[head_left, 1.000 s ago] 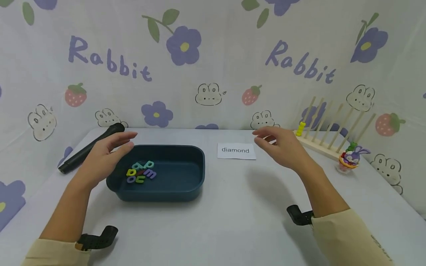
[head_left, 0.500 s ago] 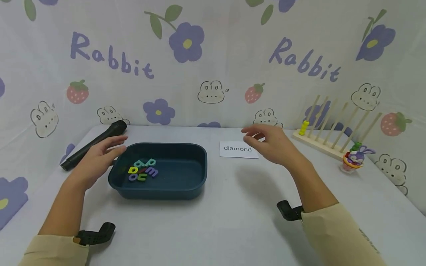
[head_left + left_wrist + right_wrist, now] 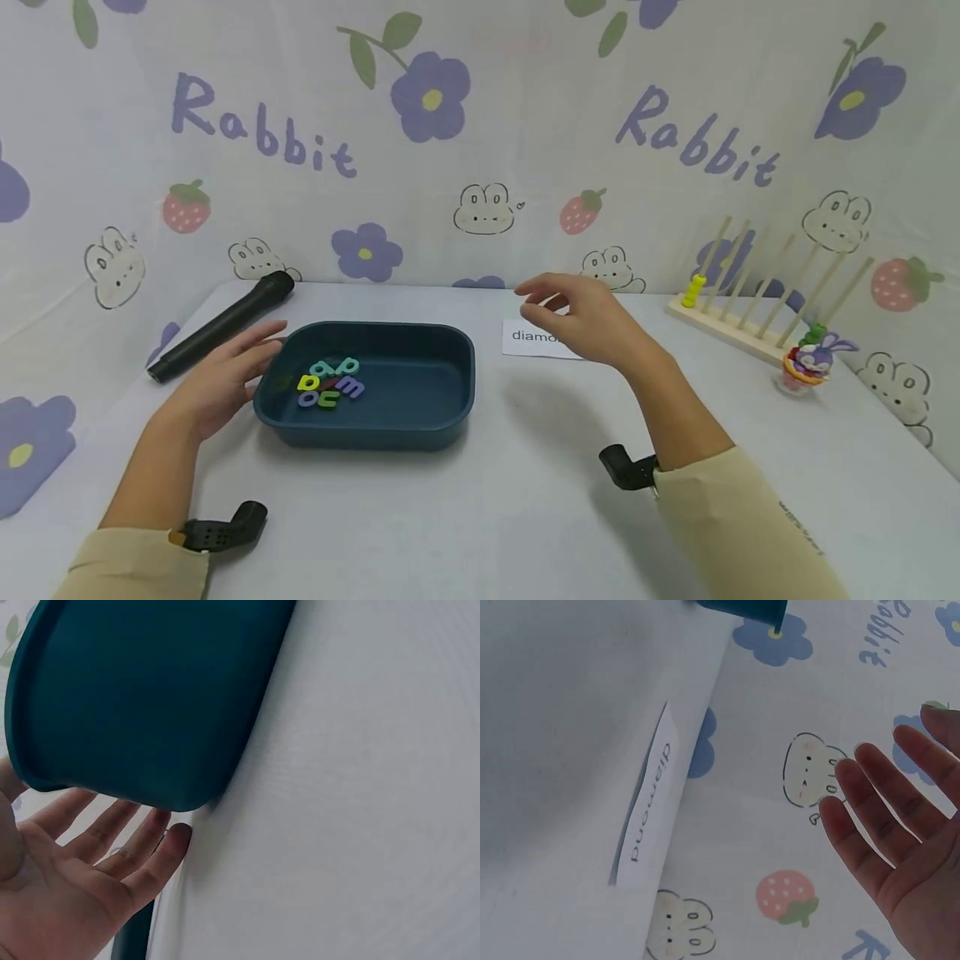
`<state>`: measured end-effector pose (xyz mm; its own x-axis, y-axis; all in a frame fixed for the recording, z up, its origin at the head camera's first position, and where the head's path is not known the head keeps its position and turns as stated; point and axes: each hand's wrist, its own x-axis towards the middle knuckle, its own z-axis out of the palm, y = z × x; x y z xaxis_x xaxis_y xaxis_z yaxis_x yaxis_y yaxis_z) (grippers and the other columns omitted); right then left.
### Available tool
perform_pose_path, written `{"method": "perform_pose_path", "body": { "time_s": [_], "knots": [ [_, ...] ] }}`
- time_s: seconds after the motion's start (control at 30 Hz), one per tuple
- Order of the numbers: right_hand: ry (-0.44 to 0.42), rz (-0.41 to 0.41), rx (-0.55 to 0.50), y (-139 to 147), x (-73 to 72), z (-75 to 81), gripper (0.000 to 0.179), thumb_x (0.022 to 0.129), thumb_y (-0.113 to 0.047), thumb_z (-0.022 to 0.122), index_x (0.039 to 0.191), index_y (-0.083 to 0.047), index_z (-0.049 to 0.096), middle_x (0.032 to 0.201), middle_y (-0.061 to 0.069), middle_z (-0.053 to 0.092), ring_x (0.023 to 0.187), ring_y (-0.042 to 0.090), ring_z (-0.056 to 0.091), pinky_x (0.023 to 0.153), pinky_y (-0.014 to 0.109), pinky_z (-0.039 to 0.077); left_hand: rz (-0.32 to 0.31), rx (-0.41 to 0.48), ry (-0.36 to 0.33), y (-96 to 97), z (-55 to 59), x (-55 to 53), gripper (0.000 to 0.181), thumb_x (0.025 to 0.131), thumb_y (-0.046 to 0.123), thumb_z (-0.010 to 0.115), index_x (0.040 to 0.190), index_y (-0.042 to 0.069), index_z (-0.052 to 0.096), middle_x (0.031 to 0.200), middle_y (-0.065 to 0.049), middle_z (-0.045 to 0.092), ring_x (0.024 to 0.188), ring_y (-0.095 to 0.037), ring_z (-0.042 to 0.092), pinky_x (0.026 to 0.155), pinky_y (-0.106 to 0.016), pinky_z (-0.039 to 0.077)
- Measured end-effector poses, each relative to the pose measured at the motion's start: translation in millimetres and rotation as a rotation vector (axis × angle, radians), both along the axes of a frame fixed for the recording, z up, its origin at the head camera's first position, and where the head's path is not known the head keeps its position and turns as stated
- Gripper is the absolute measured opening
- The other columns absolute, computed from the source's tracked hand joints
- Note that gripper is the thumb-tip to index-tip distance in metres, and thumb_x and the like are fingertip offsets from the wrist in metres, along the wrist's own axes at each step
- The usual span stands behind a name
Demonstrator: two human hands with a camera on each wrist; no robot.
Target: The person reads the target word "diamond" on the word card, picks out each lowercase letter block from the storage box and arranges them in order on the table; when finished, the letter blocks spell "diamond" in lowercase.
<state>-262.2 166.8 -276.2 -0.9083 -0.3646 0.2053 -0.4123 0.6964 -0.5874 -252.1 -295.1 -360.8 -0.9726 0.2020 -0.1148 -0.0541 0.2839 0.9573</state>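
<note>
At the left end of a dark teal tray (image 3: 367, 438) is my left hand (image 3: 217, 385). Its fingers reach along the end wall, and the left wrist view has the fingertips right at the tray's underside edge. Inside the tray, toward its left, lie several colourful plastic letters, among them a purple m (image 3: 350, 387) and a yellow one (image 3: 308, 382). My right hand (image 3: 588, 321) hovers over the table with fingers loosely bent, holding nothing. It overlaps the right part of a white card (image 3: 517, 345) printed "diamond"; the right wrist view has the whole word on the card (image 3: 646, 814).
A black microphone (image 3: 221, 327) lies behind the left hand. At the back right stands a wooden peg rack (image 3: 731, 331) with yellow beads (image 3: 693, 292) on one peg. A purple rabbit figure (image 3: 813, 360) sits before it. Patterned cloth hangs behind the white table.
My right hand has moved left from beside the card to in front of it. My left hand has come down from above the tray's left rim to its end wall.
</note>
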Motion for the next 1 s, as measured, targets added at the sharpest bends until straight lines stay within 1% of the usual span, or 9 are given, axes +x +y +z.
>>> {"method": "perform_pose_path", "body": {
  "time_s": [0.1,0.17,0.27,0.37,0.57,0.67,0.73,0.87,1.0],
  "knots": [
    [-0.009,0.003,0.005,-6.7,-1.6,1.4,0.033,0.103,-0.027,0.063,0.134,-0.018,0.067,0.128,0.006,0.07,0.116,0.027,0.066,0.093,0.047,0.056,-0.014,0.043,-0.005,-4.0,-1.9,0.8,0.07,0.109,0.048,0.045,0.167,0.021,0.017,0.173,-0.016,0.012,0.158,-0.042,0.019,0.123,-0.062,0.023],
    [-0.02,0.002,0.006,-10.6,-2.8,2.3,0.033,0.102,-0.028,0.063,0.134,-0.019,0.067,0.127,0.005,0.069,0.116,0.026,0.066,0.093,0.047,0.056,-0.024,0.074,-0.01,-5.8,-2.7,1.0,0.069,0.109,0.047,0.045,0.167,0.022,0.018,0.173,-0.016,0.013,0.158,-0.041,0.018,0.123,-0.054,0.03],
    [-0.033,0.012,0.001,-16.3,-5.3,3.0,0.033,0.102,-0.029,0.063,0.134,-0.02,0.067,0.127,0.005,0.069,0.116,0.026,0.066,0.093,0.047,0.055,-0.048,0.121,-0.017,-7.2,-4.4,0.6,0.066,0.11,0.043,0.047,0.167,0.024,0.019,0.173,-0.016,0.011,0.158,-0.04,0.017,0.112,-0.034,0.042],
    [-0.04,0.031,0.004,-23.4,-8.3,3.7,0.033,0.102,-0.03,0.063,0.134,-0.022,0.067,0.126,0.004,0.07,0.116,0.025,0.066,0.093,0.046,0.055,-0.072,0.157,-0.023,-7.5,-7.0,-0.8,0.063,0.11,0.038,0.047,0.166,0.025,0.022,0.173,-0.016,0.01,0.155,-0.038,0.023,0.099,-0.021,0.047],
    [-0.055,0.089,0.001,-43.6,-15.1,9.7,0.035,0.101,-0.032,0.063,0.134,-0.022,0.067,0.125,0.005,0.07,0.111,0.024,0.067,0.089,0.043,0.055,-0.072,0.175,-0.036,-6.3,-7.1,-1.1,0.059,0.111,0.031,0.047,0.165,0.021,0.026,0.163,-0.012,0.026,0.136,-0.02,0.043,0.097,-0.021,0.051],
    [-0.076,0.11,0.005,-53.7,-17.6,13.0,0.036,0.101,-0.032,0.063,0.135,-0.022,0.067,0.125,0.004,0.07,0.109,0.023,0.067,0.085,0.041,0.056,-0.07,0.182,-0.039,-4.9,-7.1,-0.8,0.058,0.11,0.026,0.048,0.164,0.019,0.028,0.156,-0.008,0.032,0.129,-0.016,0.05,0.098,-0.022,0.052],
    [-0.092,0.126,0.009,-60.5,-19.1,15.2,0.036,0.101,-0.032,0.063,0.135,-0.022,0.067,0.125,0.005,0.069,0.109,0.023,0.066,0.084,0.041,0.056,-0.068,0.183,-0.04,-4.3,-7.5,0.0,0.057,0.11,0.024,0.049,0.164,0.019,0.03,0.157,-0.009,0.032,0.127,-0.015,0.051,0.098,-0.022,0.051],
    [-0.114,0.157,0.03,-74.3,-22.7,18.3,0.035,0.101,-0.032,0.063,0.133,-0.022,0.068,0.126,0.006,0.069,0.114,0.025,0.065,0.09,0.043,0.056,-0.063,0.178,-0.037,-4.8,-8.5,1.9,0.056,0.11,0.02,0.047,0.164,0.02,0.031,0.165,-0.017,0.024,0.127,-0.015,0.052,0.097,-0.021,0.051],
    [-0.119,0.183,0.051,-85.8,-25.1,20.9,0.033,0.101,-0.031,0.064,0.132,-0.02,0.069,0.127,0.007,0.069,0.116,0.025,0.064,0.096,0.044,0.055,-0.063,0.191,-0.042,-7.4,-9.3,2.1,0.056,0.109,0.017,0.047,0.163,0.021,0.032,0.168,-0.018,0.02,0.128,-0.014,0.052,0.098,-0.021,0.051]
  ]
}}
